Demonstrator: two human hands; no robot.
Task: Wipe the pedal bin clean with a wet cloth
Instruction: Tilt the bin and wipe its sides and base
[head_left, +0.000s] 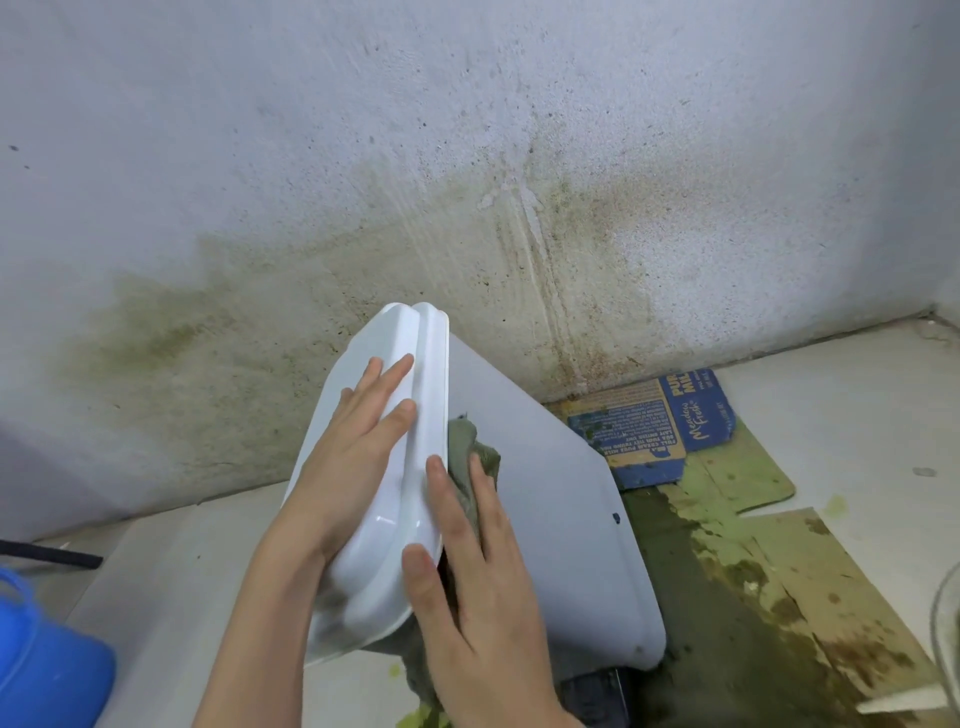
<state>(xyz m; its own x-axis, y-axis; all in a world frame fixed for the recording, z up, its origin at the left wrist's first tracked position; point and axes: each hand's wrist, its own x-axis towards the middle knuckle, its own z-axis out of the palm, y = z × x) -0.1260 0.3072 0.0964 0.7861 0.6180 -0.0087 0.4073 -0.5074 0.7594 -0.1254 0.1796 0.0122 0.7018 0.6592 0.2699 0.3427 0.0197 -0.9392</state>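
Observation:
A white pedal bin (550, 519) leans tilted toward the left in the middle of the head view, its white lid (395, 535) shut and facing me. My left hand (358, 441) lies flat on the lid with straight fingers. My right hand (467, 577) presses a grey-green wet cloth (478, 457) against the bin's side just under the lid rim, fingers straight over the cloth. Part of the cloth hangs down below my right wrist. The black pedal base (597, 691) shows at the bottom.
A stained concrete wall (467, 182) stands right behind the bin. Flattened blue milk cartons (670, 421) and dirty, wet cardboard sheets (769, 587) cover the floor on the right. A blue container (47, 665) sits at the lower left, a black hose (52, 556) beside it.

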